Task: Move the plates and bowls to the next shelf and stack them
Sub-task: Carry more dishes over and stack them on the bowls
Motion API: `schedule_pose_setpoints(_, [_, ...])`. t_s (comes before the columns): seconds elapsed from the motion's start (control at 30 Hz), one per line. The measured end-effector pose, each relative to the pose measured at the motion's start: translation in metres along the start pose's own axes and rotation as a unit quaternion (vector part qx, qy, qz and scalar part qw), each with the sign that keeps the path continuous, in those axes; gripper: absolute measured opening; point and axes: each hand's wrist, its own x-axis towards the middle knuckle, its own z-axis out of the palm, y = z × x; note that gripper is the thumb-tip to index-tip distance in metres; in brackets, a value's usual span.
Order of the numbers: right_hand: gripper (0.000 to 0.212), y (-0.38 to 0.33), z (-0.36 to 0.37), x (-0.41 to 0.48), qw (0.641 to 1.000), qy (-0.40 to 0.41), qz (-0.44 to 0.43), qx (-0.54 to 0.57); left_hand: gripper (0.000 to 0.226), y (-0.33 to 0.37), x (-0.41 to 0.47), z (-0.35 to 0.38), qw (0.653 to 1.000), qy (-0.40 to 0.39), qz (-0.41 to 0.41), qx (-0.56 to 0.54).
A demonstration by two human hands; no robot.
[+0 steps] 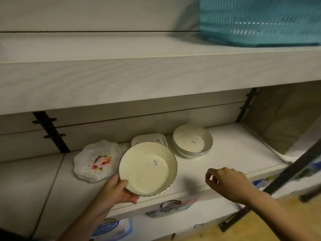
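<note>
My left hand (116, 190) grips the near rim of a cream bowl (147, 168) with a price sticker inside, holding it tilted over the front of the lower shelf (231, 153). A stack of matching cream bowls (192, 140) stands further back on the shelf. To the left sits a stack of scalloped flowered plates (97, 160). Behind the held bowl a white rectangular dish (151, 138) is partly hidden. My right hand (225, 182) hovers over the shelf's front edge, fingers loosely curled, holding nothing.
The upper shelf (104, 54) carries a blue plastic basket (260, 21) at the right. Black brackets (50, 131) hold the back panel. Packaged items (170, 208) lie below the lower shelf. A dark bar (295, 169) slants across the right side.
</note>
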Motion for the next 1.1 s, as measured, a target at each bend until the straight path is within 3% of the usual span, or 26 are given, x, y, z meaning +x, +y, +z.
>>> schedule_pose_setpoints(0.4, [0.031, 0.104, -0.02, 0.027, 0.998, -0.005, -0.063, -0.021, 0.014, 0.042, 0.106, 0.146, 0.998, 0.015, 0.002, -0.058])
schedule_pose_setpoints(0.53, [0.03, 0.115, -0.023, 0.031, 0.998, 0.007, -0.065, -0.013, 0.016, 0.048, 0.132, 0.171, 0.998, 0.005, -0.025, -0.051])
schedule_pose_setpoints(0.7, [0.03, 0.124, -0.026, 0.031, 0.997, 0.018, -0.075, -0.015, 0.035, 0.051, 0.155, 0.186, 0.998, 0.006, -0.05, -0.048])
schedule_pose_setpoints(0.77, [0.03, 0.126, -0.028, 0.032, 0.997, 0.021, -0.074, -0.02, 0.03, 0.05, 0.159, 0.189, 0.998, 0.01, -0.056, -0.033])
schedule_pose_setpoints(0.83, [0.03, 0.127, -0.028, 0.034, 0.996, 0.025, -0.079, -0.026, 0.017, 0.047, 0.16, 0.187, 0.998, 0.027, -0.053, 0.035])
schedule_pose_setpoints(0.93, [0.031, 0.123, -0.028, 0.039, 0.995, 0.028, -0.093, -0.017, 0.03, 0.038, 0.155, 0.176, 0.972, 0.076, -0.012, 0.22])
schedule_pose_setpoints(1.1, [0.031, 0.101, -0.024, 0.05, 0.991, 0.003, -0.137, -0.007, 0.036, 0.025, 0.112, 0.143, 0.859, 0.163, 0.13, 0.468])
